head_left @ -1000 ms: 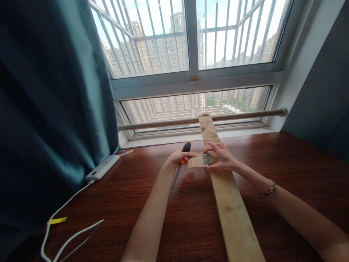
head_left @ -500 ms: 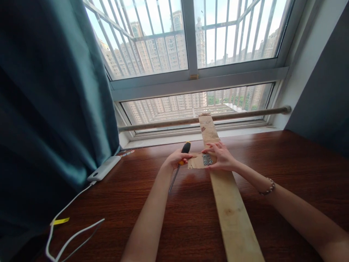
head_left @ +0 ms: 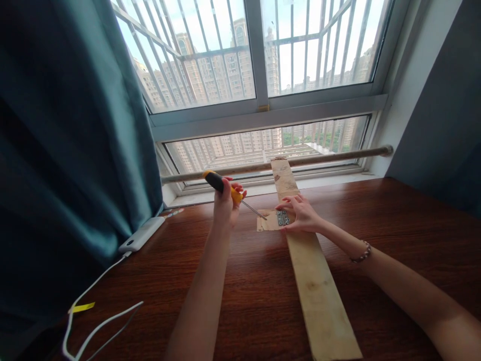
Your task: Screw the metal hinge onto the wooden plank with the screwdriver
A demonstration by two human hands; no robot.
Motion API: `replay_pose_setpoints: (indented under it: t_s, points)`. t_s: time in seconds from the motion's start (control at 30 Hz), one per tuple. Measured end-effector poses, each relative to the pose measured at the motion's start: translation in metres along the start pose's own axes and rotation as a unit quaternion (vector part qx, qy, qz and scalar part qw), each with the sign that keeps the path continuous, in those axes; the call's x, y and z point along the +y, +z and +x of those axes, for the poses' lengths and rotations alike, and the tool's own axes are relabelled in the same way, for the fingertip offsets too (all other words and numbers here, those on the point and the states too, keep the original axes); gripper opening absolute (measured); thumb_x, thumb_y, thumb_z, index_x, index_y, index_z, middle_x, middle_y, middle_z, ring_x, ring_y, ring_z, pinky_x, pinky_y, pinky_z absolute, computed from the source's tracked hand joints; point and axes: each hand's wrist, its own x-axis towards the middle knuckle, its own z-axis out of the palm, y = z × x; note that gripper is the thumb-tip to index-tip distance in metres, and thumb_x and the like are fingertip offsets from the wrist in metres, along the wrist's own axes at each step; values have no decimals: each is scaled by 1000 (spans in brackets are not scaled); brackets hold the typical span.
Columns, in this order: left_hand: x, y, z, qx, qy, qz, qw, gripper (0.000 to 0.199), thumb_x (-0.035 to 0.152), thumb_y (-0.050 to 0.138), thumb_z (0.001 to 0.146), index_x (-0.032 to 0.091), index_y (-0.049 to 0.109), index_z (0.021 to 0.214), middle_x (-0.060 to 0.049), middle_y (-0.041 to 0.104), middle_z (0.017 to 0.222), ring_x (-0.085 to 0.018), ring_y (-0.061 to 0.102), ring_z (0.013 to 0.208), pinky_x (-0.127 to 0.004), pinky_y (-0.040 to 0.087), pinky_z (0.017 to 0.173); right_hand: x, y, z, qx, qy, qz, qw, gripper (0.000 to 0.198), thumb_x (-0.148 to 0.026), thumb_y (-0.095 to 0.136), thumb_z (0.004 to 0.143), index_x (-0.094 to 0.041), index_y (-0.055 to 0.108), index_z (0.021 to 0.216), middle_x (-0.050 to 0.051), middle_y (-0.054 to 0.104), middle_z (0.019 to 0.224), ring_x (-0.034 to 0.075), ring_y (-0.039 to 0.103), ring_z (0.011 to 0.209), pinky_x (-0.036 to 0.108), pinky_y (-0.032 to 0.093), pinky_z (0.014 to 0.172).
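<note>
Left hand wraps the screwdriver, left of the hinge; right hand straddles that hinge, its grip unclear, over the plank; steady bracing and a more upright shaft would likely serve best!

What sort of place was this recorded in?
Probably a room in a home, fairly high up: a heavy blue curtain hangs beside a large window, tall buildings stand beyond its outer bars, and the work sits on a dark, wood-look surface.
</note>
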Motion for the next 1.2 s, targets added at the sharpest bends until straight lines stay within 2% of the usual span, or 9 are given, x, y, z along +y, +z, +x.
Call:
replay_pose_setpoints:
  t_s: [0.1, 0.2, 0.43, 0.9, 1.2]
  points:
    - [9, 20, -17, -49, 41, -44, 997, 36, 55, 59, 70, 25, 48, 88, 7, 45, 58, -6, 49, 57, -20, 44, 67, 0, 0, 0, 2, -2, 1, 1000, 68, -57, 71, 53, -23, 53, 109, 6, 55, 117, 27, 46, 107, 45, 23, 99]
    - [2, 36, -31, -88, 61, -74, 992, 37, 50, 65, 67, 25, 47, 87, 8, 39, 54, -6, 43, 53, -21, 43, 65, 1, 0, 1, 2, -4, 2, 1000, 68, -58, 71, 52, -23, 55, 108, 6, 56, 114, 27, 47, 105, 44, 25, 97]
    - [-16, 50, -42, -145, 50, -148, 977, 32, 41, 67, 70, 23, 49, 89, 7, 42, 55, -7, 42, 54, -23, 41, 63, 3, 1, 1, 7, -5, 2, 1000, 68, -61, 70, 51, -26, 55, 108, 5, 56, 110, 27, 48, 103, 46, 25, 97]
    - [-20, 52, -45, -166, 56, -138, 975, 30, 33, 69, 70, 22, 48, 88, 7, 44, 54, -7, 43, 53, -24, 39, 63, 2, -1, 2, 2, -13, -4, 1000, 67, -60, 70, 53, -25, 54, 108, 5, 56, 109, 26, 48, 102, 46, 24, 97]
    - [-19, 52, -44, -145, 61, -97, 983, 34, 35, 70, 67, 22, 47, 88, 8, 44, 57, -6, 43, 52, -23, 40, 62, 2, 0, 2, -2, -8, -10, 1000, 69, -60, 70, 52, -24, 53, 107, 6, 57, 109, 27, 49, 101, 47, 25, 96]
